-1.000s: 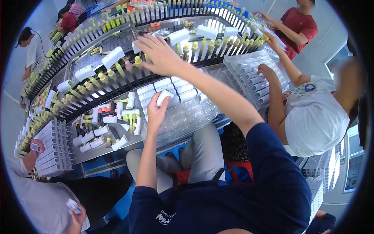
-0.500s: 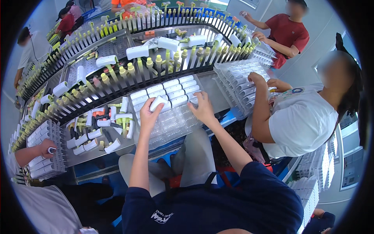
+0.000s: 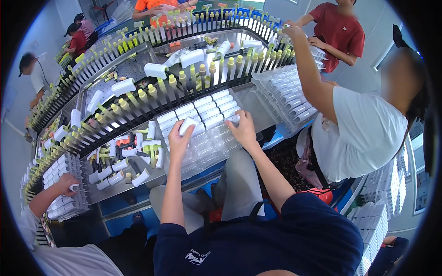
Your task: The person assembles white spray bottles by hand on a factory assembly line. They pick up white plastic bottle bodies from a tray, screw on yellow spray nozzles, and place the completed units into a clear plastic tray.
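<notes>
- The left hand holds a white cover between thumb and fingers, above the left part of the clear tray.
- The right hand is narrowed around a second cover by the tray's right edge; whether it grips or only touches it, I cannot tell.
- Rows of white covers fill the tray toward its far edge; its bare hollows lie toward the near edge.
- The tray rests on the metal table, its near edge by the table's near edge. A push from either hand could, I judge, shift or tip it.
- The second cover might sit crooked if it is let go off-centre from its hollow, or knock the neighbour it stands close beside.
- The left hand's cover is held in a light-looking grip; its smooth-looking shell could slip and drop onto the filled row below.
- Left of the tray, a heap of loose parts lies near its left edge; a sleeve or wrist swung that way could spill some.
- Beyond the tray's far edge stand upright pegs; a careless reach over them could catch an arm.
</notes>
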